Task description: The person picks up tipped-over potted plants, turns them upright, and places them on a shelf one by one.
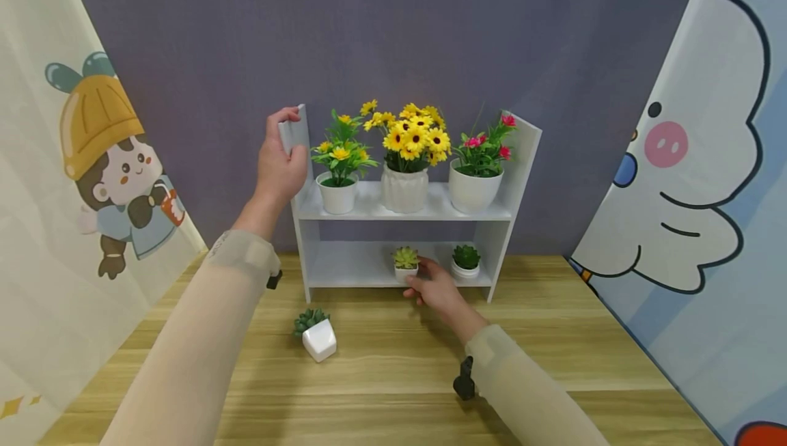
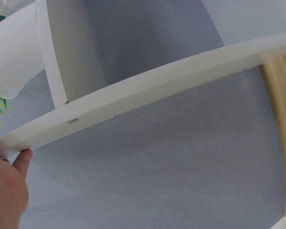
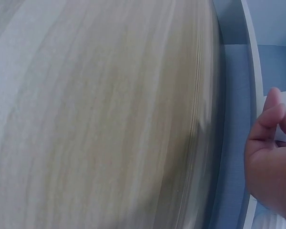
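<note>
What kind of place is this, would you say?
Probably a staged indoor set, not a lived-in room: cartoon-printed cloth backdrops hang on both sides, a plain grey cloth hangs behind, and a small white shelf of potted flowers stands on a wooden table.

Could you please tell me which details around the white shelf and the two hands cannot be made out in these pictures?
- Head view: the right hand covers the front of the small white pot with a yellow-green succulent; the grip itself is unclear.
- Right wrist view: that pot is cut off by the right edge; the wooden tabletop is blurred.
- Left wrist view: the left hand is cropped at the corner; only its thumb touches the white wooden shelf unit.
</note>
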The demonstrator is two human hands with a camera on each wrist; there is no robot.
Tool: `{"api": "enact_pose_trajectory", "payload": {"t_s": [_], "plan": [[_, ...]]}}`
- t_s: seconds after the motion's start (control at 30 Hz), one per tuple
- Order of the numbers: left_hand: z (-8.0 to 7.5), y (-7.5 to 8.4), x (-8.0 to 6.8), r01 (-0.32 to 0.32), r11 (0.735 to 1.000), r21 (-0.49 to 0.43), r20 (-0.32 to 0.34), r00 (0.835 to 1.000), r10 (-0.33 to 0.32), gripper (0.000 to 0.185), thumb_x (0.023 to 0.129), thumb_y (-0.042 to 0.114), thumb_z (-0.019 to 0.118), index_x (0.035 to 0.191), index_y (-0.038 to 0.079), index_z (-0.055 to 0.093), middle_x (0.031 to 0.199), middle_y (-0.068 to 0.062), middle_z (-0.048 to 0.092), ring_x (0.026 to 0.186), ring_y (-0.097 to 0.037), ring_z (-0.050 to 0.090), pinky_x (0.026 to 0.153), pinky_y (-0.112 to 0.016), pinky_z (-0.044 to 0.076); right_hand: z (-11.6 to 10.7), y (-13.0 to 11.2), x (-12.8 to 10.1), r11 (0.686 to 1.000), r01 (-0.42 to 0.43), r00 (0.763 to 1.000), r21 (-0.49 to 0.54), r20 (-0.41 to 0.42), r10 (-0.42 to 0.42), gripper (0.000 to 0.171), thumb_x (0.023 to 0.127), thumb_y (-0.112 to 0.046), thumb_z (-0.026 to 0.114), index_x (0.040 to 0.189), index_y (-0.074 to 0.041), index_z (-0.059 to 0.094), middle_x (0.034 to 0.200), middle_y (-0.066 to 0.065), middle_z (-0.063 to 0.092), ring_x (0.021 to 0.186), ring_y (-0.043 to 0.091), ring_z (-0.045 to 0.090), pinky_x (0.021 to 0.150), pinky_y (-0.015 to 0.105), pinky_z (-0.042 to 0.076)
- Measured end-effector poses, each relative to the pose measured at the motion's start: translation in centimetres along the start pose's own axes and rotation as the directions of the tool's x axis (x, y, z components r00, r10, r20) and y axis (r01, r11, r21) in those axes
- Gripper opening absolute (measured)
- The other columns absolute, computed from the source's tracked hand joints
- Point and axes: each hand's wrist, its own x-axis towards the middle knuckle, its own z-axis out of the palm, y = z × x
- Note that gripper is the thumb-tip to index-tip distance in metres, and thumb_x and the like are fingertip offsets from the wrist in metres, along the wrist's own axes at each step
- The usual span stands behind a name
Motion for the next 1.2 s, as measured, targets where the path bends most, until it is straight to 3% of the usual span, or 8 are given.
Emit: {"api": "enact_pose_trajectory", "payload": {"t_s": [0.57,0.77,1.0,1.2], "plan": [[0.2,-0.4,0.0,-0.011,1.0,-0.008,-0.004,1.0,0.011,0.051,0.102,-0.002,0.046,0.15,0.016,0.047,0.168,0.007,0.05,0.046,0.001,0.026,0.05,-0.025,0.028,-1.3,0.2,-2.0,0.999,0.013,0.999,-0.037,0.046,-0.011,0.067,0.108,0.001,0.059,0.169,0.001,0.032,0.174,0.03,0.035,0.088,0.013,0.072,0.072,0.034,0.055],[0.3,-0.3,0.1,-0.008,1.0,-0.008,0.006,1.0,0.008,0.051,0.103,-0.001,0.046,0.15,0.017,0.047,0.169,0.009,0.049,0.046,-0.002,0.027,0.05,-0.026,0.029,-2.2,0.3,-3.4,0.999,0.013,0.999,-0.052,0.033,-0.011,0.064,0.104,-0.001,0.064,0.164,0.003,0.041,0.167,0.031,0.045,0.09,0.013,0.073,0.075,0.035,0.057],[0.2,-0.1,0.2,0.003,1.0,-0.012,0.009,1.0,-0.003,0.052,0.102,-0.002,0.047,0.149,0.019,0.047,0.169,0.011,0.049,0.047,-0.005,0.028,0.051,-0.027,0.031,-2.6,0.0,-5.5,0.999,-0.043,0.999,-0.03,0.026,0.044,0.065,0.095,-0.007,0.072,0.155,0.007,0.048,0.151,0.033,0.055,0.094,0.018,0.071,0.08,0.039,0.058],[0.1,-0.1,0.2,0.018,1.0,-0.008,0.01,1.0,-0.018,0.053,0.101,-0.003,0.046,0.149,0.019,0.047,0.169,0.01,0.049,0.049,-0.006,0.03,0.052,-0.028,0.032,-3.1,0.4,-7.1,0.994,-0.068,0.992,-0.084,0.1,0.076,0.061,0.098,-0.011,0.071,0.151,0.01,0.049,0.146,0.031,0.06,0.098,0.019,0.068,0.08,0.037,0.057]]}}
